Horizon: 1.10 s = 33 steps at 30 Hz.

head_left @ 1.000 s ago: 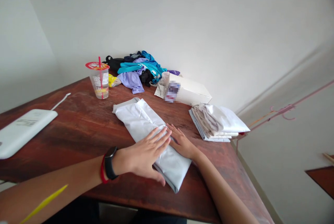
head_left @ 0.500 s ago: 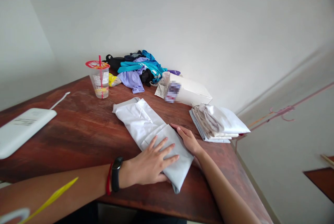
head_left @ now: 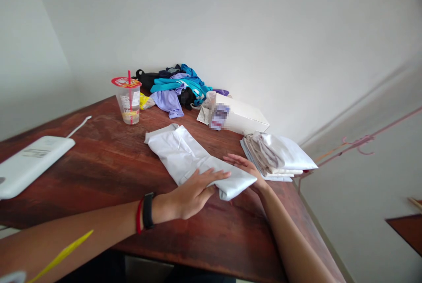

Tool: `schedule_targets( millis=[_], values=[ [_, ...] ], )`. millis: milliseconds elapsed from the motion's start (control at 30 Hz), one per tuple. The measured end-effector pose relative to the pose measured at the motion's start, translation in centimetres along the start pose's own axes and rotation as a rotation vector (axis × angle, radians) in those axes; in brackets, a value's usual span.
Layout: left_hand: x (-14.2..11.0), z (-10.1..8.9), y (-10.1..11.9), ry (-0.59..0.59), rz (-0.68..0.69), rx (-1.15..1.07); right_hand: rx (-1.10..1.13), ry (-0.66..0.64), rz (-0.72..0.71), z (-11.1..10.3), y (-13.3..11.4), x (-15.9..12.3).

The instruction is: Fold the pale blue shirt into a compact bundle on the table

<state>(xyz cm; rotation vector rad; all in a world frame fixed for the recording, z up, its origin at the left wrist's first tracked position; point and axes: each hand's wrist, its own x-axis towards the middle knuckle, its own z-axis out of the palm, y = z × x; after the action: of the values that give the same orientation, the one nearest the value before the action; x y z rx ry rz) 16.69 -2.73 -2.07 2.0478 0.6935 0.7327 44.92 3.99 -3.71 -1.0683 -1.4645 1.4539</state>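
A long, folded white shirt (head_left: 178,146) lies slantwise on the wooden table, its collar-like end pointing away from me. The near end is doubled over and raised a little off the tabletop. My left hand (head_left: 198,190) grips this near end, with fingers laid over the top and the thumb at the lower edge. At the far right side of the fold, my right hand (head_left: 247,168) has its fingers stretched out against the cloth. The right thumb is hidden behind the shirt.
To the right sits a stack of folded clothes (head_left: 280,155). Behind are a white box (head_left: 245,114) and a heap of clothes (head_left: 178,87). A plastic cup with a straw (head_left: 130,105) stands at the back left, and a white power bank with a short cable (head_left: 36,164) lies at left.
The shirt's near end has come up and away from me, lifted off the table. My left hand has turned from lying spread on top to gripping it; my right hand has shifted slightly right.
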Motion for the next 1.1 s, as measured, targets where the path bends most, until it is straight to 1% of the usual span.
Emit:
schedule_targets(
  millis=[67,133,167,233,400,433,500,600,667,700,733,833,900,933,1000,1033,1100],
  values=[
    [0.4,-0.5,0.7,0.077,0.031,-0.239,-0.184,-0.068,-0.053,0.1,-0.7,-0.4],
    [0.8,-0.7,1.2,0.119,0.057,-0.458,-0.325,-0.123,-0.096,0.4,-1.2,-0.9],
    [0.9,-0.6,1.3,0.127,0.056,-0.556,-0.359,-0.15,-0.1,0.5,-1.4,-1.1],
    [1.0,-0.1,1.2,0.153,0.022,-0.746,-0.349,-0.167,-0.085,0.5,-1.3,-1.4],
    [1.1,1.6,0.5,0.285,-0.137,-1.287,-0.179,-0.097,-0.053,-0.2,-0.1,-1.4],
    [1.2,1.8,0.6,0.299,-0.145,-1.377,-0.154,-0.086,-0.051,-0.2,0.0,-1.3],
    [1.2,1.8,0.9,0.303,-0.112,-1.516,-0.115,-0.031,-0.047,0.2,0.0,-1.2],
    [1.0,1.5,1.7,0.246,-0.072,-1.624,-0.103,0.111,-0.059,1.1,-0.7,-1.1],
    [0.9,1.5,1.9,0.204,-0.122,-1.594,-0.155,0.165,-0.068,1.4,-1.2,-1.2],
    [0.8,1.5,1.8,0.209,-0.17,-1.532,-0.201,0.173,-0.064,1.5,-1.5,-1.2],
    [0.7,1.6,1.6,0.234,-0.23,-1.442,-0.264,0.171,-0.058,1.5,-1.6,-1.1],
    [0.9,1.7,0.5,0.375,-0.419,-1.108,-0.521,0.172,-0.067,1.3,-1.3,-0.8],
    [1.1,1.6,-0.2,0.442,-0.502,-0.957,-0.679,0.189,-0.092,1.2,-0.8,-0.5],
    [1.2,1.6,-0.4,0.45,-0.525,-0.913,-0.733,0.189,-0.1,1.2,-0.5,-0.4],
    [1.3,1.3,-0.5,0.445,-0.527,-0.841,-0.772,0.156,-0.102,1.3,-0.1,-0.2],
    [1.3,1.1,-0.4,0.443,-0.503,-0.795,-0.762,0.128,-0.101,1.3,-0.1,-0.3],
    [1.3,0.3,0.0,0.464,-0.398,-0.652,-0.705,0.068,-0.104,1.4,-0.2,-0.4]
  ],
)
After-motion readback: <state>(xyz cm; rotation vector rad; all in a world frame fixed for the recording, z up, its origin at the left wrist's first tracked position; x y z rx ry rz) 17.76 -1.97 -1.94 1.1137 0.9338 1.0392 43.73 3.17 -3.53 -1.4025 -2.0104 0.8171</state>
